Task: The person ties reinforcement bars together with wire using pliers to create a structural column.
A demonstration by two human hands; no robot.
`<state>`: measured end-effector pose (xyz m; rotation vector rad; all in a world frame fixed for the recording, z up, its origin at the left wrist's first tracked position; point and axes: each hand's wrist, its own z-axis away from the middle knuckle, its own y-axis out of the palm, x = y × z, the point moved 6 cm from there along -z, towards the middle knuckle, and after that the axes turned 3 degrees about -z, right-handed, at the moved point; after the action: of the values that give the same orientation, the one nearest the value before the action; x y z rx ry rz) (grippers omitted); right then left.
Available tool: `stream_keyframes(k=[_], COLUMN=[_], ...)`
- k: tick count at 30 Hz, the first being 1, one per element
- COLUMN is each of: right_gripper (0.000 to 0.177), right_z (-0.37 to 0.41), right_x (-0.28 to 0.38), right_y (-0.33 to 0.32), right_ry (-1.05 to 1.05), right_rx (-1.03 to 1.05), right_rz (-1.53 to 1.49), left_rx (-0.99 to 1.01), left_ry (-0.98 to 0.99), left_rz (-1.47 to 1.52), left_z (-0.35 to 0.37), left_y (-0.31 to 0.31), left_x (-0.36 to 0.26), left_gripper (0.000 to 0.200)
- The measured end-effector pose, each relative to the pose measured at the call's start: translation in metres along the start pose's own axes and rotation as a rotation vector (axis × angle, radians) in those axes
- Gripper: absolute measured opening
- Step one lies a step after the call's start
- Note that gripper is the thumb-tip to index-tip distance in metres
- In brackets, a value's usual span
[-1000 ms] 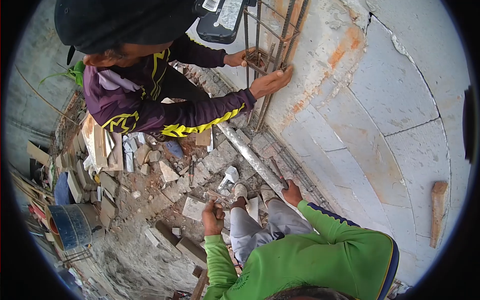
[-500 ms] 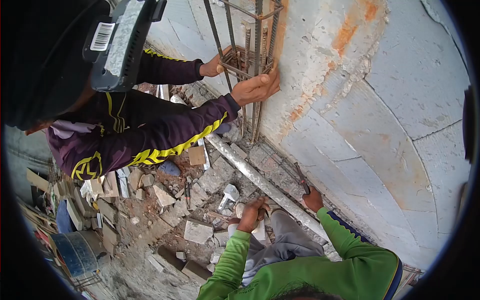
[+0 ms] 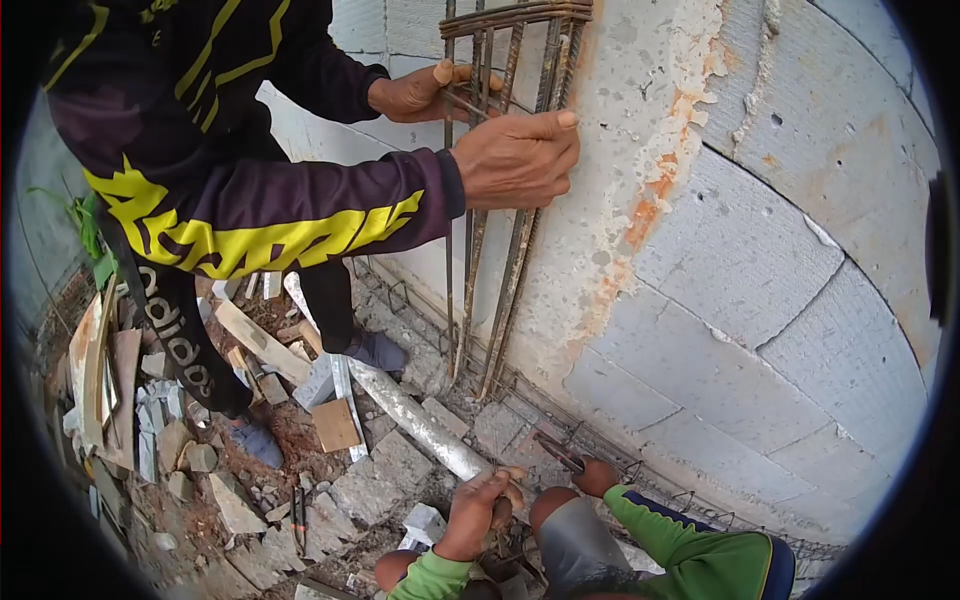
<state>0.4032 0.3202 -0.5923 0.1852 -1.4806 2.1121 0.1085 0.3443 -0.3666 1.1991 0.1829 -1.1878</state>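
My left hand (image 3: 480, 515) is closed near the lower end of a whitish pipe (image 3: 430, 420); whatever is in its fingers is too small or hidden to name. My right hand (image 3: 597, 476) is closed round a pair of pincers (image 3: 560, 452), their jaws pointing up and left near the foot of the wall. Ahead, upright rebar (image 3: 520, 245) stands against a concrete column (image 3: 600, 200). A co-worker's two hands, one near (image 3: 520, 158) and one far (image 3: 425, 95), are at the rebar, around a thin bent steel tie. Several stacked rebar stirrups (image 3: 515, 18) sit above those hands.
A block wall (image 3: 740, 310) rises on the right. Rubble, boards and a square wood offcut (image 3: 335, 426) lie on the ground to the left. Another pair of pliers (image 3: 298, 520) lies among stones. The co-worker's shoe (image 3: 258, 443) stands in the rubble.
My view has tilted up and come nearer the rebar, so the co-worker's head has left view. My left hand now overlaps the pipe. The pincers in my right hand tilt further left.
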Motion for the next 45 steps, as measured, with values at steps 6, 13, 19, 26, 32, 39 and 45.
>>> stream_keyframes(k=[6, 13, 19, 26, 32, 39, 45], right_gripper=[0.045, 0.043, 0.031, 0.027, 0.03, 0.051, 0.056], right_z=[-0.021, -0.05, -0.032, -0.022, -0.055, -0.007, -0.011], right_x=[-0.013, -0.055, -0.063, -0.069, -0.131, -0.069, -0.069], right_y=[0.059, 0.101, 0.076, 0.074, 0.137, 0.08, 0.084], right_ry=[0.111, 0.144, 0.132, 0.03, -0.124, -0.015, -0.02], right_rx=[-0.007, -0.079, -0.263, -0.266, -0.352, -0.457, -0.506], right_rz=[-0.059, -0.02, -0.004, 0.015, -0.048, 0.056, 0.197], left_rx=[0.24, 0.21, 0.202, -0.065, -0.41, -0.381, -0.312], left_ry=[0.206, -0.035, 0.015, 0.228, 0.331, 0.32, 0.107], left_rz=[-0.456, -0.602, -0.729, -0.76, -0.517, -0.403, -0.656], left_z=[-0.004, -0.016, 0.006, 0.02, 0.021, 0.01, 0.01], left_y=[-0.026, -0.09, -0.094, -0.101, -0.116, -0.123, -0.141], left_x=[-0.001, 0.033, 0.013, -0.004, -0.029, -0.022, 0.004], left_gripper=[0.03, 0.029, 0.032, 0.028, 0.03, 0.028, 0.03])
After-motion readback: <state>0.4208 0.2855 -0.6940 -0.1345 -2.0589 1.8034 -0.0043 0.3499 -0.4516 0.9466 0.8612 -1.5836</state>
